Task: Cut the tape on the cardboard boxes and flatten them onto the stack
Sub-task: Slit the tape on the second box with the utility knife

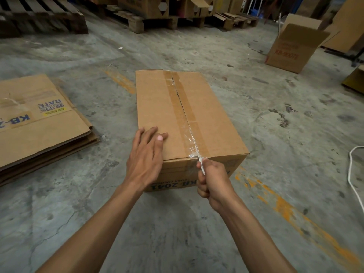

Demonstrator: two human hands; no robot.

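A closed cardboard box (214,115) stands on the concrete floor in front of me. Brown tape (178,99) runs along its top seam, and the seam shows as a split line down its length, with torn clear tape near the front edge. My left hand (146,156) lies flat on the box top at its near left corner, fingers apart. My right hand (213,180) is closed around a small light-coloured blade (201,162) whose tip sits at the front top edge of the box, on the seam. A stack of flattened boxes (41,127) lies on the floor to the left.
An open cardboard box (291,50) stands at the back right, with another box edge (354,79) at the far right. Wooden pallets (43,18) and more cartons (157,6) line the back. A white cord (351,174) lies on the floor to the right.
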